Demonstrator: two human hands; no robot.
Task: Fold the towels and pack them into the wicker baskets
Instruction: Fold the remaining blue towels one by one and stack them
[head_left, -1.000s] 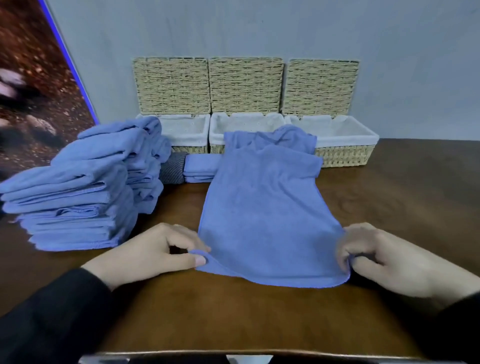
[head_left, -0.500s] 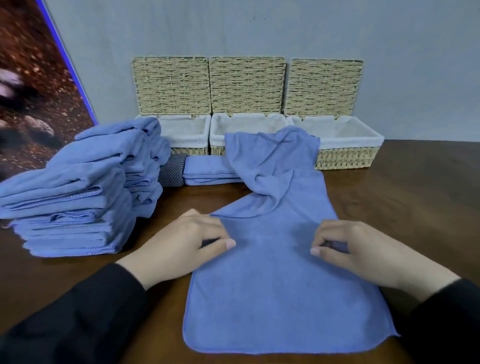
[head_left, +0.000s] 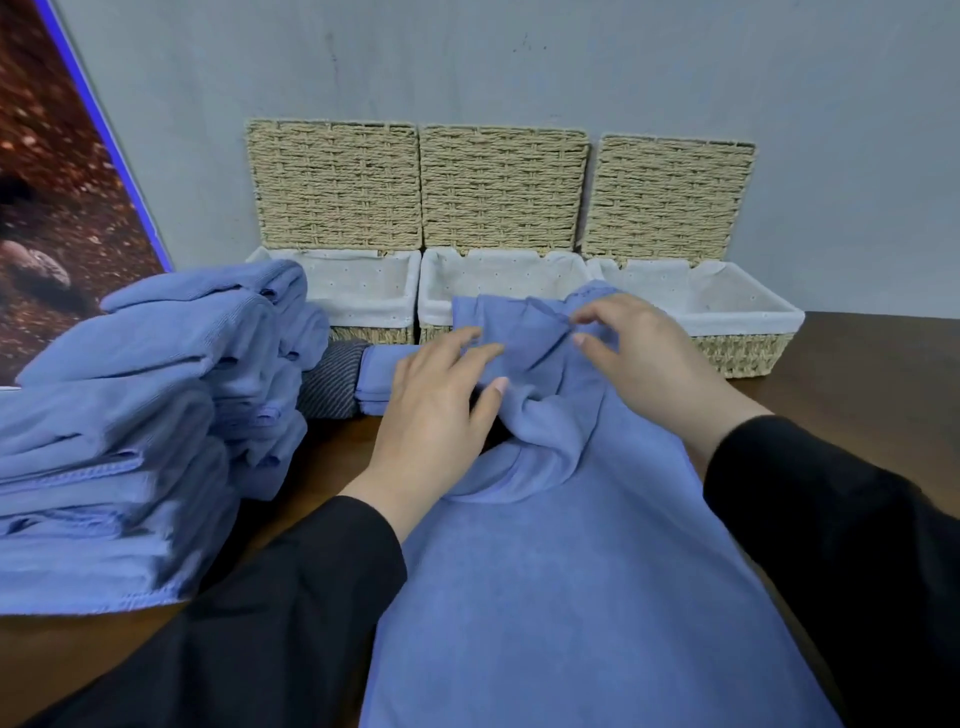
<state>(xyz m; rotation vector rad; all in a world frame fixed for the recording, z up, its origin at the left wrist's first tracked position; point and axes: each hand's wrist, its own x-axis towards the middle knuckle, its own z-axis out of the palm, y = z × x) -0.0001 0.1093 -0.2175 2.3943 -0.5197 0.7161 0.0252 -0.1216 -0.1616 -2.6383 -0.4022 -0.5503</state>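
On the brown table (head_left: 857, 395) a blue towel (head_left: 561, 582) lies spread toward the person; its far end is bunched up and leans on the front of the middle wicker basket (head_left: 498, 275). The left hand (head_left: 436, 410) rests on the bunched part with fingers spread and loose, thumb out to the side, gripping nothing as far as can be seen; the right hand (head_left: 639, 358) is at the far end of the towel with fingers bent, and it may be pinching the cloth, but the fingertips are hard to see. Both arms wear black sleeves (head_left: 270, 608).

Three wicker baskets sit in a row by the gray wall (head_left: 519, 57), the left basket (head_left: 363, 291) and the right basket (head_left: 727, 312) on each side of the middle one; all have white cloth inside and their lids stand open. A small folded blue towel (head_left: 376, 379) lies in front of the left basket, just beside a dark striped cloth (head_left: 332, 384); a tall pile of blue towels (head_left: 130, 441) sits at the left; a brown poster (head_left: 57, 218) leans behind it.
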